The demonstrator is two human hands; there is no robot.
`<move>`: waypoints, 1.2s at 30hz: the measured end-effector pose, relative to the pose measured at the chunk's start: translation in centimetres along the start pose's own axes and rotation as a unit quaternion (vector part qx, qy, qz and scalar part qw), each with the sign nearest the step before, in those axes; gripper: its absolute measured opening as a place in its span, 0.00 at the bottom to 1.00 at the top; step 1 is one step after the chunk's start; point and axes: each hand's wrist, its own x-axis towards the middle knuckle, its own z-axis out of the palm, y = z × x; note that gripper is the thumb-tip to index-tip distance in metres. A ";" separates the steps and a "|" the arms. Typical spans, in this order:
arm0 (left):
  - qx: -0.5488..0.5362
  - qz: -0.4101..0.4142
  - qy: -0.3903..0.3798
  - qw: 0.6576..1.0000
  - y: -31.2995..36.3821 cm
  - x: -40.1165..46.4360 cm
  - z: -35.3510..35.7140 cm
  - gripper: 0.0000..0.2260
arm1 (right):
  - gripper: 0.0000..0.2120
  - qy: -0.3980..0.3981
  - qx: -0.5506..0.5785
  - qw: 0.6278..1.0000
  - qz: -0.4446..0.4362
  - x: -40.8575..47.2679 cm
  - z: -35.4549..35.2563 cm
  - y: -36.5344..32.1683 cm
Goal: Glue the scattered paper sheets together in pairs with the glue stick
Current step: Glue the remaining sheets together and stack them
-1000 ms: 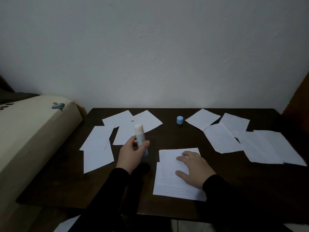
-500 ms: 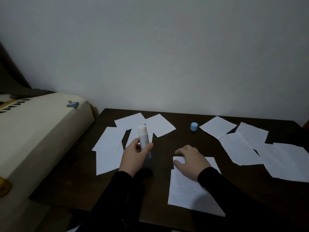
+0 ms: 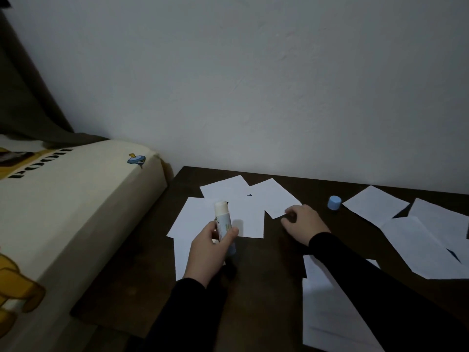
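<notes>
My left hand [image 3: 208, 248] grips the uncapped glue stick [image 3: 223, 222] upright above the dark table [image 3: 266, 275]. Its blue cap [image 3: 334, 202] stands at the back of the table. Several white sheets [image 3: 223, 214] lie overlapped at the back left. My right hand [image 3: 303, 223] is at the near corner of one of them [image 3: 272, 196], fingers curled at its edge; whether it pinches the paper I cannot tell. A lined pair of sheets [image 3: 327, 308] lies near the front, partly under my right sleeve. More sheets [image 3: 416, 240] spread over the right side.
A cream mattress or cushion [image 3: 63, 212] with cartoon prints butts against the table's left edge. A plain white wall [image 3: 253, 85] rises right behind the table. A dark cloth [image 3: 22, 97] hangs at the far left.
My right hand left the lined sheets and reached forward-left to the corner of a sheet in the back-left group. The view swung left. My left hand kept holding the glue stick.
</notes>
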 end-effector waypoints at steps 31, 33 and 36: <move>-0.087 0.022 -0.001 0.996 2.1 3.5 2.7 0.24 | 0.31 0.018 0.055 0.997 0.048 4.8 0.2 -0.6; -0.094 0.026 -0.003 0.995 2.5 3.4 2.9 0.23 | 0.28 0.056 0.089 0.994 0.037 4.4 0.2 -0.3; -0.105 0.030 -0.007 0.994 3.2 3.3 3.6 0.22 | 0.24 0.086 0.152 0.984 0.030 3.6 -0.5 0.4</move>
